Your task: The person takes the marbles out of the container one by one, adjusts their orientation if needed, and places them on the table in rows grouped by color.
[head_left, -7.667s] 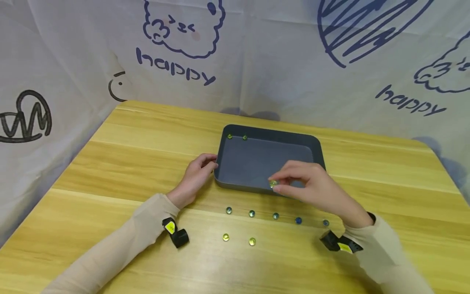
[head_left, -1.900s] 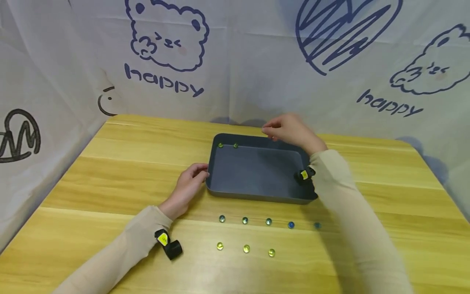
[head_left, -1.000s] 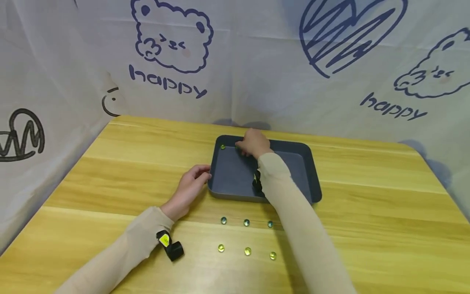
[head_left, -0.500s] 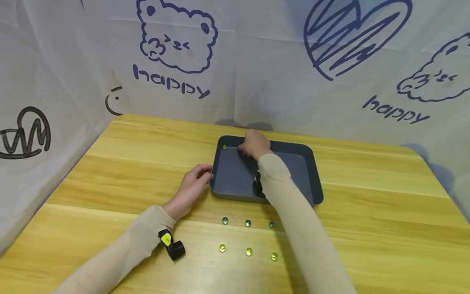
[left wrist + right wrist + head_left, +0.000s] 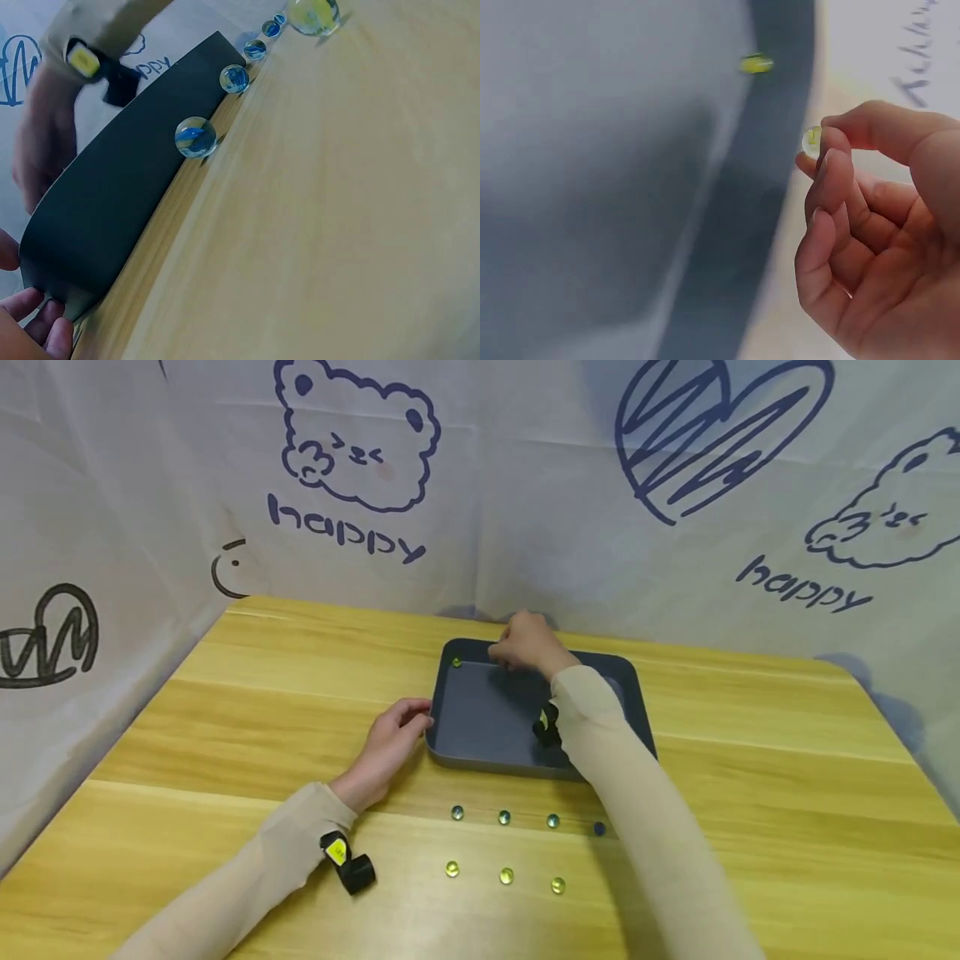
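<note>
In the right wrist view my right hand (image 5: 877, 217) pinches a clear marble with a yellow swirl (image 5: 811, 141) between thumb and fingers, above the tray's rim. The head view has this right hand (image 5: 528, 642) over the tray's back wall. A yellow-green marble (image 5: 457, 662) lies in the back left corner of the dark grey tray (image 5: 480, 718). At the tray's left side my left hand (image 5: 386, 743) holds its edge, with curled fingertips against the outer wall in the left wrist view.
Before the tray is a row of blue marbles (image 5: 504, 817), partly hidden by the right sleeve (image 5: 660, 810). Closer in stand three yellow marbles (image 5: 506, 876) on the wooden table (image 5: 225, 718). A white cloth with drawings (image 5: 525, 510) hangs behind.
A yellow marble joined the front row. My right hand reached into the tray's back left, took the second marble there and lifted it slightly right. The left hand stays at the tray.
</note>
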`<act>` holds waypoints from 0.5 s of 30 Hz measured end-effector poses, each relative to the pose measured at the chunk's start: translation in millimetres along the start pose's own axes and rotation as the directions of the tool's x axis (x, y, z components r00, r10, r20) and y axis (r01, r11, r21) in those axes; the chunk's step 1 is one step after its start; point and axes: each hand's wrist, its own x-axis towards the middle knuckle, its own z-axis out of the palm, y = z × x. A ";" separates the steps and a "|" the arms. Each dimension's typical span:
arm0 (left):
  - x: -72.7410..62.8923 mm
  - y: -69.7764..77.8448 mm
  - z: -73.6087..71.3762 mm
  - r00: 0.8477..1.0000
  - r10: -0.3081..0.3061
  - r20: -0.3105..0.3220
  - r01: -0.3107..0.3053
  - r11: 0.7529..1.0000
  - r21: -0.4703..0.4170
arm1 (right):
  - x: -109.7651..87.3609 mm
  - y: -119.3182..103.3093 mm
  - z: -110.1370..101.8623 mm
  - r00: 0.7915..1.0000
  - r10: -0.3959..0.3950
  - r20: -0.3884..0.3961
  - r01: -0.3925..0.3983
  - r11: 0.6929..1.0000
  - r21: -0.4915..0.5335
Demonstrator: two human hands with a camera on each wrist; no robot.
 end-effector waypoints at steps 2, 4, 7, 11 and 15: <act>-0.6 0.5 -1.3 1.000 -0.002 0.001 0.002 1.000 0.008 | -7.2 -4.5 -10.0 0.999 -0.045 -0.013 0.045 0.997 0.063; -0.9 0.9 -2.8 1.000 0.000 0.006 0.000 1.000 0.009 | -16.0 -9.3 -20.0 0.997 -0.070 -0.021 0.073 0.987 0.141; -1.3 1.8 -4.4 1.000 0.005 0.005 -0.005 1.000 0.009 | -32.4 -16.4 -33.1 0.995 -0.089 -0.036 0.096 0.959 0.266; -1.6 1.9 -2.9 1.000 0.002 0.012 -0.002 1.000 -0.002 | -59.8 -17.8 -46.5 0.992 -0.116 -0.046 0.125 0.919 0.374; -1.6 2.4 -4.3 1.000 0.003 0.019 -0.003 1.000 -0.006 | -85.9 -15.1 -53.9 0.983 -0.172 -0.066 0.184 0.879 0.440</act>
